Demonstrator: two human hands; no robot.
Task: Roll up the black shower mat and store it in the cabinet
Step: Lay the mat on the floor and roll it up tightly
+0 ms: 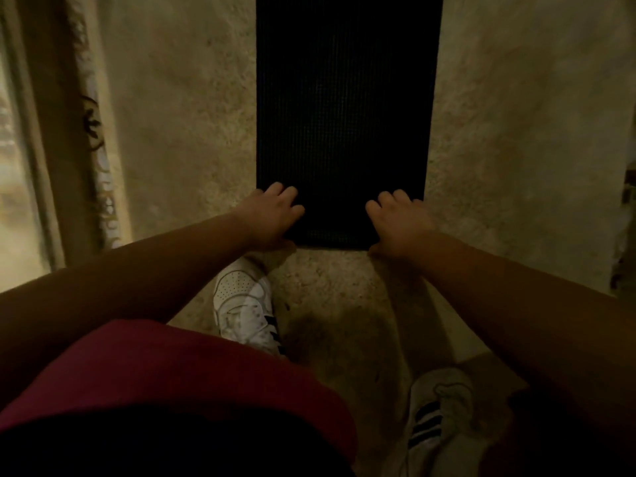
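The black shower mat [344,115] lies flat on the beige stone floor and runs straight away from me, its far end cut off by the top of the frame. My left hand [272,218] grips the near left corner, fingers curled over the top and thumb at the near edge. My right hand [399,222] holds the near right corner the same way. The near edge between my hands looks slightly raised and rounded. No cabinet is in view.
My two white sneakers, left [244,304] and right [437,411], stand on the floor [179,139] just behind the mat's near end. A patterned curtain or trim [99,160] hangs along the left side. A dark edge [626,215] shows at the far right.
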